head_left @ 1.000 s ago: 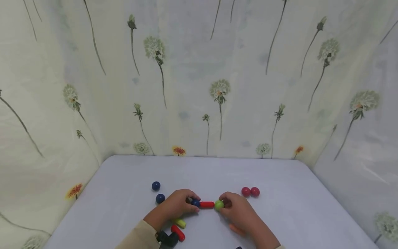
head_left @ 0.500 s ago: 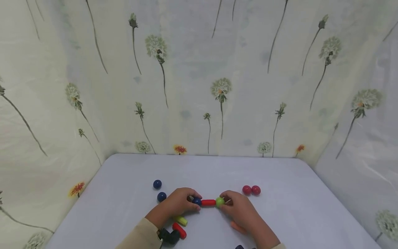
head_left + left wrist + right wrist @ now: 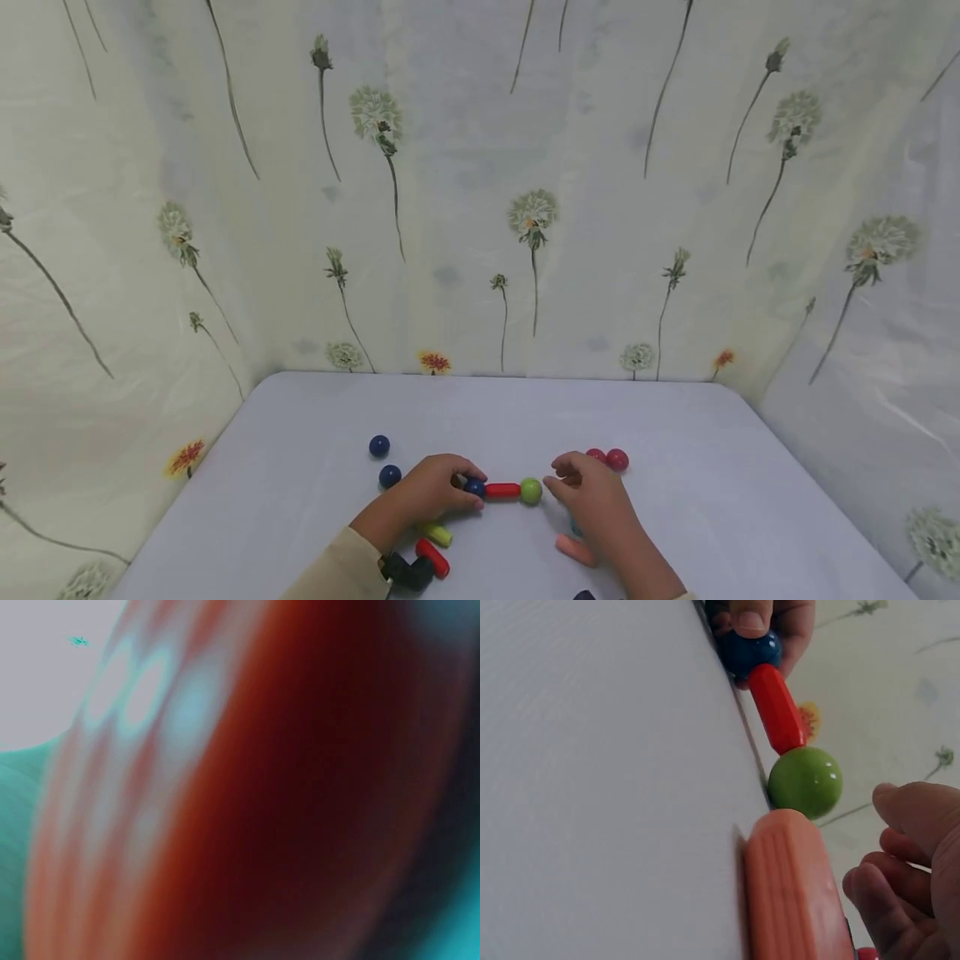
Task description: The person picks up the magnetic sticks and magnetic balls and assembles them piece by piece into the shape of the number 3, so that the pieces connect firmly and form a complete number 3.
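My left hand [image 3: 431, 487] pinches a dark blue ball [image 3: 475, 488] between thumb and fingers. A red rod [image 3: 502, 491] joins that ball to a green ball [image 3: 531, 492], all three in a straight row over the white table. Just right of the green ball, my right hand [image 3: 596, 496] holds nothing; its fingers are slightly bent and apart from the ball. In the right wrist view, an orange ridged rod [image 3: 791, 892] lies in front of the green ball [image 3: 806, 782]. The left wrist view is only a reddish blur.
Two blue balls [image 3: 390, 477] lie left of the row, two pinkish-red balls [image 3: 617, 460] behind the right hand. A yellow rod [image 3: 437, 533], another red rod [image 3: 432, 557] and a black piece [image 3: 408, 573] sit by the left wrist. A flowered curtain [image 3: 480, 167] surrounds the table.
My right hand has let go of the green ball and moved a little to the right, now partly covering the pinkish-red balls. The left hand keeps its pinch on the blue ball.
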Motion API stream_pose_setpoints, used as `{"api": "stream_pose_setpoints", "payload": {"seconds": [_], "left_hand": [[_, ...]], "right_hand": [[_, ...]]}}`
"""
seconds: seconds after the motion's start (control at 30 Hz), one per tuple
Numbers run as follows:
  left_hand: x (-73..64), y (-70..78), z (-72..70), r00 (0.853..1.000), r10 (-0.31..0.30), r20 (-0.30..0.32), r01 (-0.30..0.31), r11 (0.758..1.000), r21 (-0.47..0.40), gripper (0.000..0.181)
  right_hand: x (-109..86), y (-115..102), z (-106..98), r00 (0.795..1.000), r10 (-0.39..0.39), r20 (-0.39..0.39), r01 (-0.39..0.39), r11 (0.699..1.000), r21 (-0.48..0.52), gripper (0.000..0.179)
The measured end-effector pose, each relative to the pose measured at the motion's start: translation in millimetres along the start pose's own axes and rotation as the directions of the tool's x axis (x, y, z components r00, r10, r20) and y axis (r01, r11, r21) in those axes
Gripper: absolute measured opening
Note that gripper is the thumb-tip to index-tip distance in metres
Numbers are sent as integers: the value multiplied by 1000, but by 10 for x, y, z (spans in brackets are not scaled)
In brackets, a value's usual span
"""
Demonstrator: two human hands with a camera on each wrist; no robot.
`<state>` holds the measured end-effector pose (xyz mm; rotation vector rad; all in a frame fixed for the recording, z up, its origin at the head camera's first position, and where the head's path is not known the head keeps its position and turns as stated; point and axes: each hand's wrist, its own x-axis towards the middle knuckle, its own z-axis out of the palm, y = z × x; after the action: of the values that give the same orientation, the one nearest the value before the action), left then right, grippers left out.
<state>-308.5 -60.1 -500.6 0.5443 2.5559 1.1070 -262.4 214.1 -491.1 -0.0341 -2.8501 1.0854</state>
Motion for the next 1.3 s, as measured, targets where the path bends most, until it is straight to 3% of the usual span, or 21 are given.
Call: {"api": "stream_pose_setpoints", "payload": {"seconds": [0.47,0.67,1.07,1.3], "left_hand": [[37,-78,18,1000,22,4,-22,1000,-15,31],[35,-53,2,1000,12,6,-12,1000,-24,31],[18,-74,18,1000,8,2,-8,1000,-16,30],[-1,-50,-13,1000,13,4,-13,1000,-14,30]], "right_hand": [[-34,118,-226,998,69,12,-68,990,-121,34],[-83,150,-310,990,128,61,-117,979,-164,40],[-138,396,-355,987,82,139,-64,990,-128,28],[-143,461,-343,987,49,150,-36,995,-90,32]]}}
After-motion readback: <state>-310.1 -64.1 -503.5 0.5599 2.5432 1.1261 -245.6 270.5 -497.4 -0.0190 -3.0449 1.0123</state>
